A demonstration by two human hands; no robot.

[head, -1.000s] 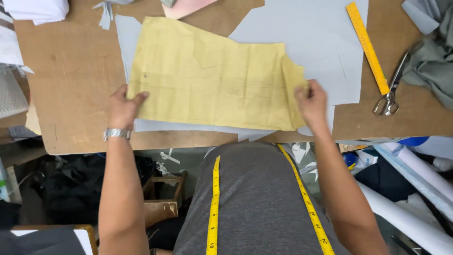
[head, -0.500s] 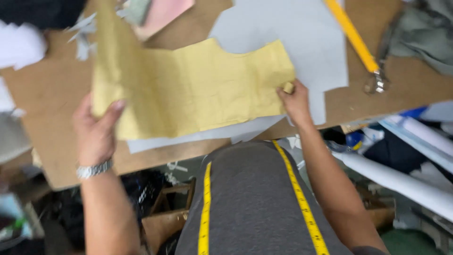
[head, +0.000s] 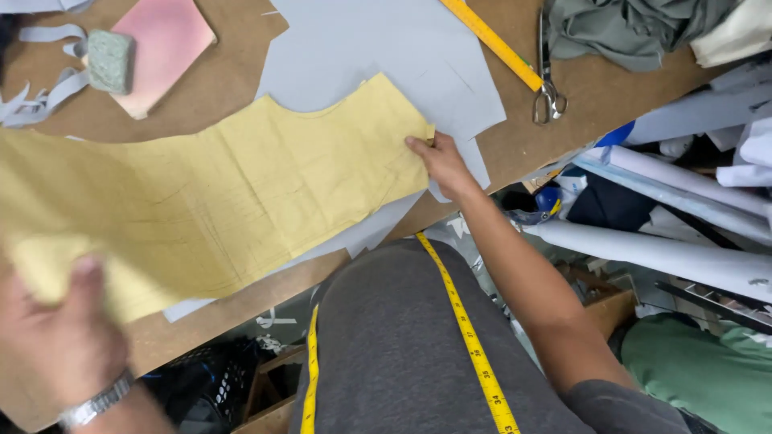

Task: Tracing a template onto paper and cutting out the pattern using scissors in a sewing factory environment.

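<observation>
1. Gripping the yellow pattern (head: 217, 193) at both ends, the person holds it spread over the table (head: 201, 88).
2. The right hand (head: 438, 161) pinches the pattern's right edge, fingers closed on it, thumb on top.
3. The left hand (head: 60, 337), blurred and close to the camera, is closed on the pattern's lower left corner, thumb over the paper; a metal watch (head: 96, 406) sits on the wrist.
4. The pattern runs from the left edge of the view across to the right hand, its left part raised off the table, its right part lying over grey sheets (head: 378, 56).
5. The grey sheets lie under and beyond the pattern, reaching the table's near edge.
6. A yellow ruler (head: 490, 42) lies slantwise at the top, partly on the grey sheets, with scissors (head: 547, 68) just beside its lower end.
7. A pink card (head: 161, 48) lies at the top left, a green block (head: 108, 60) touching its left side, grey strips (head: 40, 80) near it.
8. Green cloth (head: 627, 28) is heaped at the top right.
9. A yellow tape measure (head: 466, 337) hangs round the person's neck, down over a grey shirt (head: 394, 354).
10. Grey rolls (head: 659, 249) lie below the table on the right.
</observation>
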